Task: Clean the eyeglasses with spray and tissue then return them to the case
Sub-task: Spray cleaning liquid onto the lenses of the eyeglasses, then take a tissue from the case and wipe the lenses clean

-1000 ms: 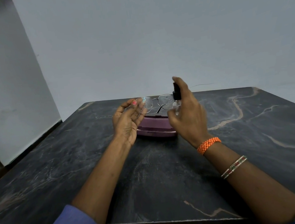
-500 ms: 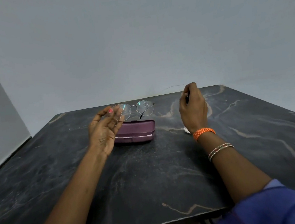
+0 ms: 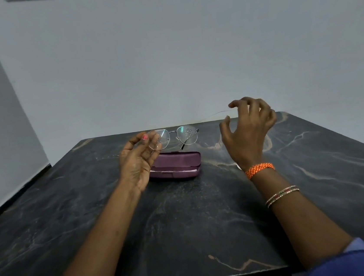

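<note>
Eyeglasses held up off the dark table by the left hand, thumb and fingers pinched on the outer rim of 1 lens, both lenses speckled with droplets, long axis running left to right just above and behind the closed purple case, which shows a white edge in its seam. Right hand empty, fingers spread and curled, level with the frame and near its free end, so likely the hand to fetch tissue; none in view.
</note>
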